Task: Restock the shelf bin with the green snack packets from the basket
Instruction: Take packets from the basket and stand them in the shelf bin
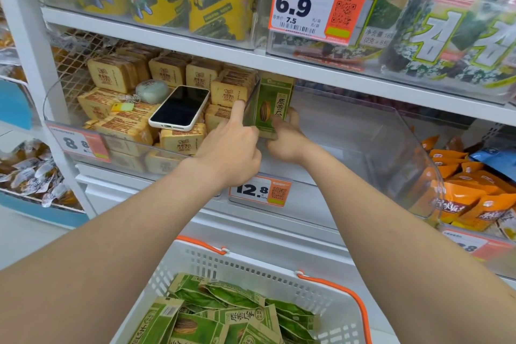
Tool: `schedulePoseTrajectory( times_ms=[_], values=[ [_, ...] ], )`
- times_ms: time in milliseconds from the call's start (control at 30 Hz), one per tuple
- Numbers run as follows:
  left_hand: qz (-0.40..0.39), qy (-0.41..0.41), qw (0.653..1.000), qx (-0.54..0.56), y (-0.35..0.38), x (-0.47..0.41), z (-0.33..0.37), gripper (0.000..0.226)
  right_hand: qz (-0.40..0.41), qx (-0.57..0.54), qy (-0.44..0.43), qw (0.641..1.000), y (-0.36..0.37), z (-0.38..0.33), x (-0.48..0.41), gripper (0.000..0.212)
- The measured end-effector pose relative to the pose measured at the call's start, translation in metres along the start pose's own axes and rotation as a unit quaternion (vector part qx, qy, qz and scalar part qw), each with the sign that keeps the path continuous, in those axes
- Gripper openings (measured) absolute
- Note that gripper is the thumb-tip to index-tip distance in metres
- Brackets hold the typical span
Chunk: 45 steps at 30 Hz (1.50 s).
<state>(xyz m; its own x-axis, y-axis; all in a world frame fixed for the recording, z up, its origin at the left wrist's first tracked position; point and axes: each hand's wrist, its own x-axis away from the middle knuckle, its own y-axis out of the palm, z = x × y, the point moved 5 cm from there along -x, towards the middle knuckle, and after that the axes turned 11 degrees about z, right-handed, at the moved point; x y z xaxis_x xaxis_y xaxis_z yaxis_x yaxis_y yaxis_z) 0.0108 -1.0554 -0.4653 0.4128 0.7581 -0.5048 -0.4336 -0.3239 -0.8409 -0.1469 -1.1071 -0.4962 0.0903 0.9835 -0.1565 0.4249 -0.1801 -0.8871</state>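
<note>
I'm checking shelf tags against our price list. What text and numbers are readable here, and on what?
"6.9", "7.5", "16g": upper price tag.
"12.8": tag on the clear bin.
"8": left tag, rest unclear.
"原香瓜": held packet.
"原香瓜子": basket packets.
"김": seaweed bag.
Print on biscuits, barcodes, other tags: too blurred.

White shelf: clear bins hold tan packets, one green packet, orange packets.
</note>
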Motion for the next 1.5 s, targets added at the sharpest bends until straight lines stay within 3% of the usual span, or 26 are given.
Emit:
schedulePoseTrajectory(
  times_ms=[67, 167, 500, 800, 967, 1067, 1167, 1300, 1500],
  values=[
    [0.002, 0.001, 1.000, 0.001, 0.000, 0.000, 0.001, 0.017, -0.025, 0.010, 0.011, 1.000, 0.003, 0.004, -0.001, 0.064],
    [0.002, 0.003, 1.000, 0.000, -0.001, 0.000, 0.001, 0.016, -0.073, 0.023, 0.046, 0.996, 0.011, 0.012, 0.000, 0.077],
    [0.008, -0.003, 0.998, -0.065, -0.005, 0.003, 0.005, 0.022, -0.071, 0.030, 0.063, 0.995, 0.004, 0.012, 0.007, 0.076],
    [0.061, 0.009, 0.994, -0.089, -0.022, 0.027, 0.021, 0.028, 0.022, -0.036, 0.033, 0.999, -0.040, -0.004, 0.051, 0.060],
    [0.133, 0.072, 0.986, -0.066, -0.046, 0.051, 0.041, 0.014, 0.173, -0.026, -0.027, 0.984, -0.068, -0.017, 0.095, 0.042],
    [0.007, 0.047, 0.999, -0.023, -0.031, 0.072, 0.044, 0.018, 0.227, 0.042, -0.090, 0.969, -0.079, -0.035, 0.135, 0.033],
    [-0.193, 0.042, 0.980, -0.034, 0.006, 0.103, 0.042, 0.019, 0.194, 0.102, -0.145, 0.965, -0.071, -0.051, 0.173, 0.022],
    [-0.412, 0.079, 0.907, -0.044, 0.050, 0.162, 0.050, 0.027, 0.052, 0.202, -0.189, 0.960, -0.031, -0.052, 0.213, 0.019],
    [-0.548, 0.147, 0.817, -0.107, 0.109, 0.252, 0.053, 0.036, -0.173, 0.323, -0.212, 0.906, 0.037, -0.021, 0.271, 0.009]
  ],
)
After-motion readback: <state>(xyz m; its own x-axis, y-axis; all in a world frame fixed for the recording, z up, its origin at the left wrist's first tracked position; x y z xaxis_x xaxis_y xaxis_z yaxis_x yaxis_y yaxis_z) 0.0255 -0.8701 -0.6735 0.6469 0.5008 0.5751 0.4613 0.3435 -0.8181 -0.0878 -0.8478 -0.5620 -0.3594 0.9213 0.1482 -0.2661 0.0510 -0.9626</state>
